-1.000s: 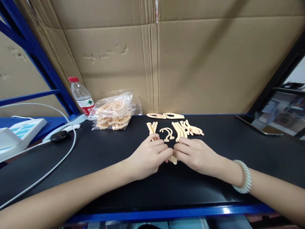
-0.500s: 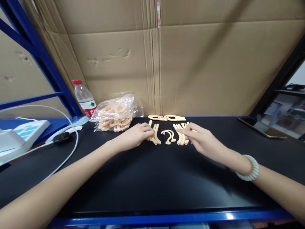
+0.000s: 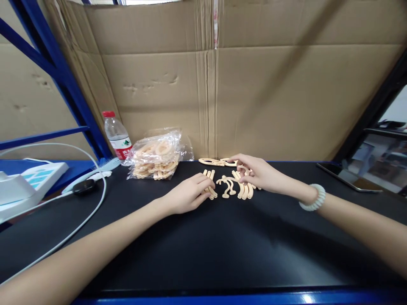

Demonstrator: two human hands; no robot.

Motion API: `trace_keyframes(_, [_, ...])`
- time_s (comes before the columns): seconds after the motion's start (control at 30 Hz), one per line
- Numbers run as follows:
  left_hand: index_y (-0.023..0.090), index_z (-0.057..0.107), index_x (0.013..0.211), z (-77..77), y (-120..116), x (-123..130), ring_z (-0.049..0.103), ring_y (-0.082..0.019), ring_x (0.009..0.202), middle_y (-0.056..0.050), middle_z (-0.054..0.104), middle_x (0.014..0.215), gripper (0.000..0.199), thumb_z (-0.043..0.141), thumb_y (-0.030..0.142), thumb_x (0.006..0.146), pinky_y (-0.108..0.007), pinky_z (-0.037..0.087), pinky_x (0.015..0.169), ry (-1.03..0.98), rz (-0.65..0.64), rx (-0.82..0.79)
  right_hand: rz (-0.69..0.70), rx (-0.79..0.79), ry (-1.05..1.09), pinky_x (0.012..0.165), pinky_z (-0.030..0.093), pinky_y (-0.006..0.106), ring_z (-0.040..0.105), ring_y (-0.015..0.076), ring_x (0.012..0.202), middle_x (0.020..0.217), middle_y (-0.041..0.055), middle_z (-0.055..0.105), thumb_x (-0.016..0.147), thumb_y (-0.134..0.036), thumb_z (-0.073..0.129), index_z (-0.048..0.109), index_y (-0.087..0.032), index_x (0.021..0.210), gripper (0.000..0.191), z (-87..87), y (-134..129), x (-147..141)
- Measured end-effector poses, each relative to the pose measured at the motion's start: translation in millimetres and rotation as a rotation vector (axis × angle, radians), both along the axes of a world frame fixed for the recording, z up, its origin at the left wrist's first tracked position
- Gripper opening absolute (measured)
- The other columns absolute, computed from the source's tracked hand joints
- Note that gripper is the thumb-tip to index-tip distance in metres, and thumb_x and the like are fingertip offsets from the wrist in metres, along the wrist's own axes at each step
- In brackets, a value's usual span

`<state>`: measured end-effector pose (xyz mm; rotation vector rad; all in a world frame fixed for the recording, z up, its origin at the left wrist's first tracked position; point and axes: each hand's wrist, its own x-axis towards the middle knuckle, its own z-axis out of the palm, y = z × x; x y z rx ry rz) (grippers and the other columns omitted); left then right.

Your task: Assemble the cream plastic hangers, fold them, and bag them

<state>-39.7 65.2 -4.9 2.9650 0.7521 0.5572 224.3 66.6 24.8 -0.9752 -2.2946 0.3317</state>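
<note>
Head view: L hand (image 3: pixel 187 192) is low over the surface (image 3: pixel 203 250), fingers bent and close tog. at the L strips (image 3: pixel 212 173); approx. 3 upper ends show past the fingers, 2 lower ends below. Fingertips partly hidden, so can't tell if it grips a strip or just touches. R hand (image 3: pixel 262 173) is a bit farther back, palm down, fingers curled, thumb and index partly apart, above the R strips (image 3: pixel 245 192); can't tell if it has hold of anything. 3 lower ends of those strips show side by side, more pale pcs (image 3: pixel 258 188) partly under the hand. Btw the 2 groups: hook pcs (image 3: pixel 225 195), 2 w/ small feet toward the person, another pale pc. crossing near their tops. Behind, at the surface's far edge, 2 long looped pcs (image 3: pixel 210 162) lie end to end, R end partly behind the R hand. Back L: clear bag (image 3: pixel 155 156) w/ more pale pcs, just beside a red-capped bottle (image 3: pixel 117 135). Far L: white cable (image 3: pixel 103 182), black plug-like lump (image 3: pixel 84 187), white unit w/ blue panels (image 3: pixel 41 178). Back R: flat dark device (image 3: pixel 348 178). Cardboard (image 3: pixel 159 84) stands behind. Pale coil band (image 3: pixel 315 198) on R wrist.
</note>
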Motion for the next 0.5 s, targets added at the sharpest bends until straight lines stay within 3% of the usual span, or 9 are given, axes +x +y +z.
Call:
trace_keyframes(0.2, [0.019,0.055,0.102,-14.3,0.0,4.4,0.052,-0.023,0.105,-0.008,0.062,0.105,0.015,0.044,0.02,0.092,-0.039,0.044,0.091,-0.114,0.055,0.044,0.171,-0.326,0.01,0.059,0.046,0.024,0.055,0.0109,0.06,0.071,-0.002,0.063,0.08,-0.011,0.051,0.047,-0.016,0.126,0.047,11.2,35.3,-11.5])
trace_keyframes(0.3, [0.019,0.055,0.102,-20.2,0.1,5.8,0.052,-0.022,0.107,-0.007,0.062,0.107,0.014,0.045,0.02,0.092,-0.039,0.044,0.092,-0.119,0.071,0.032,0.243,-0.416,-0.071,0.056,0.045,0.023,0.055,0.0104,0.059,0.076,0.0027,0.067,0.085,-0.011,0.042,0.056,-0.012,0.116,0.034,8.2,52.5,-14.5])
trace_keyframes(0.37, [0.019,0.055,0.101,-22.3,-0.2,6.7,0.052,-0.022,0.107,-0.007,0.062,0.106,0.014,0.044,0.021,0.092,-0.039,0.043,0.092,-0.115,0.067,0.03,0.255,-0.375,-0.149,0.058,0.045,0.024,0.057,0.0113,0.063,0.081,0.0056,0.068,0.087,-0.012,0.04,0.064,-0.011,0.102,0.028,3.2,60.0,-18.7])
trace_keyframes(0.5, [0.019,0.056,0.097,-22.5,-1.4,7.7,0.052,-0.021,0.106,-0.006,0.062,0.103,0.014,0.043,0.022,0.094,-0.038,0.043,0.093,-0.104,0.048,0.027,0.229,-0.098,-0.326,0.075,0.048,0.028,0.061,0.0153,0.081,0.09,0.0074,0.068,0.086,-0.01,0.045,0.071,-0.013,0.093,0.026,-9.7,64.0,-31.3])
